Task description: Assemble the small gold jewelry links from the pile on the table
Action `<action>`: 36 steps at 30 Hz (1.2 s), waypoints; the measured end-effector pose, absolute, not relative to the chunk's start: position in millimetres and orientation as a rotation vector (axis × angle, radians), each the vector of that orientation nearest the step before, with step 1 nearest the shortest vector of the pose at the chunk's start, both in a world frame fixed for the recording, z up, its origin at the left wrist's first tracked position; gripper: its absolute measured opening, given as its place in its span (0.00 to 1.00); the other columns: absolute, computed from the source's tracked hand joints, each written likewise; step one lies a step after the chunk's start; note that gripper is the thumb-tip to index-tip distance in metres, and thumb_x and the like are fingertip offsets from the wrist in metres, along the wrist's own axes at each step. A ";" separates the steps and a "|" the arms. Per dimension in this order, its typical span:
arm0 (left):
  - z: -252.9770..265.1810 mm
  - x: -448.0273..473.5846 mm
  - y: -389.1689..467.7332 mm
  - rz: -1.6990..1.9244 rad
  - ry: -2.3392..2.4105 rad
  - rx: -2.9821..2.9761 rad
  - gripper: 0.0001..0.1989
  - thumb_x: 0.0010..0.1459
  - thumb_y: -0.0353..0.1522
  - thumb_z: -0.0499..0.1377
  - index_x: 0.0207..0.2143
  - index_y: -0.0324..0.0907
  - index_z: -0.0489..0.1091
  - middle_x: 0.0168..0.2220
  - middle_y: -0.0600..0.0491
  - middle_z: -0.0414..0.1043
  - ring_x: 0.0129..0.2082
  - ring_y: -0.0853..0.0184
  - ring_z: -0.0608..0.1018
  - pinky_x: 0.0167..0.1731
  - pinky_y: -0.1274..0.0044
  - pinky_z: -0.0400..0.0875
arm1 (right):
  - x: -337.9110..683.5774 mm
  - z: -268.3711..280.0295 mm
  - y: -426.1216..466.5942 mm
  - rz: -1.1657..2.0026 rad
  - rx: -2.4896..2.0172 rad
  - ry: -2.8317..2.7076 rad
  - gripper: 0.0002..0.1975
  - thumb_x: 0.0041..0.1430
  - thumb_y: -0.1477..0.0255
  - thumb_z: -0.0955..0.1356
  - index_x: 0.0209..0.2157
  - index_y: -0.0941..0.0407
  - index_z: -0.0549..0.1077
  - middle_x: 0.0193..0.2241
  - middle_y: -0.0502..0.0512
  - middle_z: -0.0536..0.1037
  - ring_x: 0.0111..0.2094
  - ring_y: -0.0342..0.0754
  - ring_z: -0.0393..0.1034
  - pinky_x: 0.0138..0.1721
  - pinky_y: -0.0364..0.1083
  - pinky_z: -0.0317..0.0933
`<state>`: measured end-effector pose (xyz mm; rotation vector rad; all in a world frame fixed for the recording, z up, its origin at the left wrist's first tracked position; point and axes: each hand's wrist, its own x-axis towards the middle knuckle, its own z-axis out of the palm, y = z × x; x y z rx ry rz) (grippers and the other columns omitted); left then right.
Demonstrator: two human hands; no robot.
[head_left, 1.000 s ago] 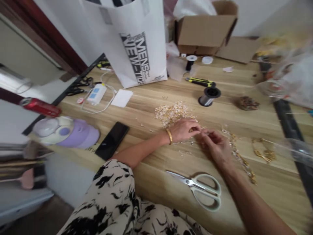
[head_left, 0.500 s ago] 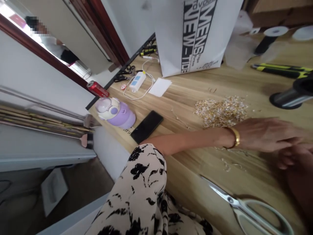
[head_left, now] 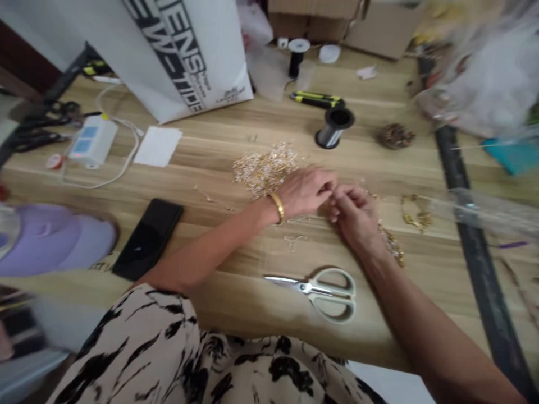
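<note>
My left hand, with a gold bangle at the wrist, and my right hand meet over the table, fingertips pinched together. Whatever lies between the fingers is too small and blurred to make out. Just beyond my left hand is a heap of gold and clear beaded pieces. A beaded strand in gold and clear lies beside my right wrist, partly hidden by it. Below the hands rest scissors with pale handles. A few thin loose pieces lie between the scissors and my left hand.
A black phone and a purple bottle are at left. Farther back stand a white printed bag, a wire spool and a yellow-black cutter. Gold pieces and plastic bags lie at right.
The view has swung to the right, so the table's right side and my whole right hand now show. The hands stay together, fingers pinched. The doorway and red can have left the view.
</note>
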<state>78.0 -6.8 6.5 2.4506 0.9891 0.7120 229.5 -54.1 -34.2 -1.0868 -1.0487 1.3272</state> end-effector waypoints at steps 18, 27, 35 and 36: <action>5.2 66.9 -15.0 0.798 1.003 2.309 0.03 0.54 0.26 0.56 0.28 0.39 0.69 0.28 0.54 0.72 0.29 0.70 0.73 0.32 0.78 0.66 | 225.0 -27.7 -56.0 1.402 -1.024 -1.120 0.12 0.52 0.63 0.70 0.29 0.57 0.69 0.18 0.46 0.67 0.16 0.38 0.58 0.16 0.38 0.56; 5.5 64.8 -13.1 0.808 0.959 2.450 0.04 0.56 0.26 0.56 0.29 0.39 0.69 0.28 0.54 0.71 0.31 0.69 0.72 0.33 0.78 0.66 | 224.6 -24.2 -55.4 1.425 -1.010 -1.089 0.13 0.51 0.63 0.71 0.29 0.58 0.69 0.19 0.47 0.67 0.17 0.38 0.58 0.16 0.38 0.56; 5.7 60.9 -11.9 0.782 0.850 2.718 0.08 0.61 0.28 0.51 0.32 0.39 0.69 0.32 0.50 0.69 0.35 0.66 0.70 0.39 0.73 0.67 | 225.6 -24.3 -55.2 1.459 -1.022 -1.071 0.14 0.50 0.62 0.71 0.29 0.58 0.69 0.16 0.45 0.66 0.16 0.38 0.57 0.17 0.39 0.54; 5.6 60.4 -11.7 0.777 0.831 2.747 0.09 0.61 0.28 0.50 0.32 0.39 0.69 0.32 0.50 0.68 0.36 0.66 0.69 0.39 0.73 0.67 | 225.9 -24.8 -55.1 1.460 -1.020 -1.070 0.14 0.50 0.61 0.71 0.29 0.57 0.69 0.16 0.45 0.66 0.16 0.38 0.57 0.17 0.39 0.54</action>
